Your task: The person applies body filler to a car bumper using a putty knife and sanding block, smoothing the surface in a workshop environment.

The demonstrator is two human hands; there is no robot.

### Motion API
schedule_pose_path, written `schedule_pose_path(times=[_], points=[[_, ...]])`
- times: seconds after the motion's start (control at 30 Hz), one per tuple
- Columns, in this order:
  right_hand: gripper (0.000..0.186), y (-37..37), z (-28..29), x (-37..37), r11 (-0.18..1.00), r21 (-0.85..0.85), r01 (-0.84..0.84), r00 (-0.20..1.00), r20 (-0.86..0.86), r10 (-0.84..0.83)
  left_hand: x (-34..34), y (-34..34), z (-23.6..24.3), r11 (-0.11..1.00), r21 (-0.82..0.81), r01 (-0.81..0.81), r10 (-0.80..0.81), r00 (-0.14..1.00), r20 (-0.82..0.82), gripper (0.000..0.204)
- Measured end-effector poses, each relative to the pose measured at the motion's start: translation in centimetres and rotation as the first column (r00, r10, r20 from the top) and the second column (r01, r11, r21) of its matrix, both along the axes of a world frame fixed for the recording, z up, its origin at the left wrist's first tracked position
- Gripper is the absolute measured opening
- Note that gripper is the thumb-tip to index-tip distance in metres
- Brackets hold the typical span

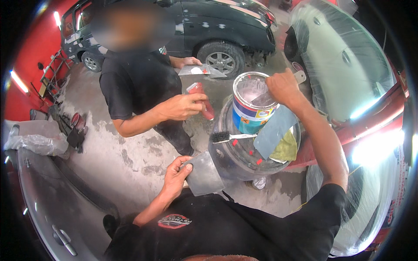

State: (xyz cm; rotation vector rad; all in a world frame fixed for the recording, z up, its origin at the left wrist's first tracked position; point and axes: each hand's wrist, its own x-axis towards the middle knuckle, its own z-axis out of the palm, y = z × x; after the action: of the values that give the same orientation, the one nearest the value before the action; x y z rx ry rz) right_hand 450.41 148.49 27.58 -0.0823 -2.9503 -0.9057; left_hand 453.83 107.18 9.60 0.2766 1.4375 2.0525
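Note:
My left hand point(176, 176) grips a flat grey plate point(203, 172) low in the middle. My right hand point(282, 85) holds a metal spatula point(263, 98) by its pale handle, with the blade down inside an open can point(247, 112) of pinkish paste. The can stands on a dark drum point(224, 163), beside a black-bristled brush point(221, 137), a blue-grey sheet point(271, 132) and a green cloth point(284, 148).
A co-worker point(135, 82) stands opposite, holding a red tube point(205, 104) and a board point(191, 71). Behind is a dark car point(187, 21); at right, plastic-covered panels point(335, 65); at left, a grey car door point(52, 204) and clutter point(76, 130) along the red wall.

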Motion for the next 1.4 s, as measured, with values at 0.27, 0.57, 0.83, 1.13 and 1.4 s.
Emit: schedule_pose_path(times=[0.27, 0.57, 0.83, 1.13, 1.4], points=[[0.011, 1.2, 2.0, -0.7, 0.984, -0.144, 0.102, 0.994, 0.056, -0.095, 0.1, -0.8, 2.2, 1.000, -0.012, -0.005, 0.005, 1.000, -0.003, 0.030], [0.012, 2.8, -0.2, -0.3, 0.978, -0.204, -0.030, 0.992, -0.128, 0.004, -0.8, 0.4, 4.1, 0.999, 0.020, 0.046, -0.043, 0.991, -0.131, 0.027], [0.026, 3.3, 4.3, 3.2, 0.887, -0.419, 0.193, 0.966, -0.078, -0.247, -2.7, 2.3, 6.0, 0.993, 0.117, -0.024, 0.050, 0.973, -0.227, 0.025], [0.026, 5.2, 6.0, 6.5, 0.756, -0.584, 0.296, 0.925, -0.024, -0.380, -4.4, 5.1, 7.9, 0.974, 0.208, -0.092, 0.116, 0.988, -0.104, 0.025], [0.022, 7.7, 6.5, 10.4, 0.687, -0.712, 0.144, 0.916, -0.168, -0.365, -6.6, 8.2, 7.1, 0.971, 0.196, -0.133, 0.142, 0.989, -0.034, 0.022]])
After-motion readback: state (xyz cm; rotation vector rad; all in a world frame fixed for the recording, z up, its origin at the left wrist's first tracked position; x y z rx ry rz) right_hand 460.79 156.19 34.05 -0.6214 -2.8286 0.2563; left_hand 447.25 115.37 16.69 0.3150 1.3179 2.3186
